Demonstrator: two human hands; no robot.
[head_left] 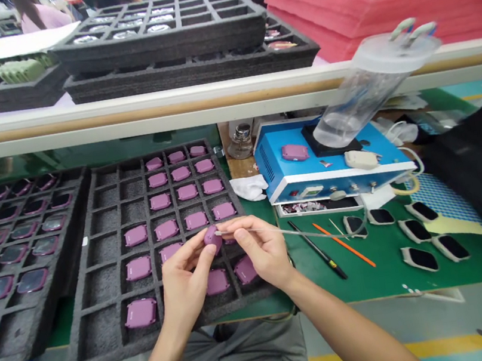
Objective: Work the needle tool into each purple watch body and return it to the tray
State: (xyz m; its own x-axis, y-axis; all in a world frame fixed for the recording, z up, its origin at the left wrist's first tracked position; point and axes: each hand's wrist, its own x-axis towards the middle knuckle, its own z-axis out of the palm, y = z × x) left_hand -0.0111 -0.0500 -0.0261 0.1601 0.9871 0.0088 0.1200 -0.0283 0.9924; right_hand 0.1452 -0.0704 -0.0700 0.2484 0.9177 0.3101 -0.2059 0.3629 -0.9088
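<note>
My left hand (184, 282) pinches a small purple watch case (212, 240) by its edges, above a black foam tray (87, 288). My right hand (266, 252) has its fingers closed around the end of a thin clear tube (303, 231). The tube's tip meets the side of the case, or comes very close to it. From my hand the tube trails right towards a blue machine (286, 182). Several purple cases like a nearby one (140, 312) lie in the tray's compartments, some partly hidden by my hands.
Left of me stands another foam tray (29, 308) of screened purple watches. On the green bench lie a black pen (318, 249), an orange stick (344, 245) and several pale watches (419, 259). Black and pink foam trays (378, 6) load the shelf above. People sit beyond it.
</note>
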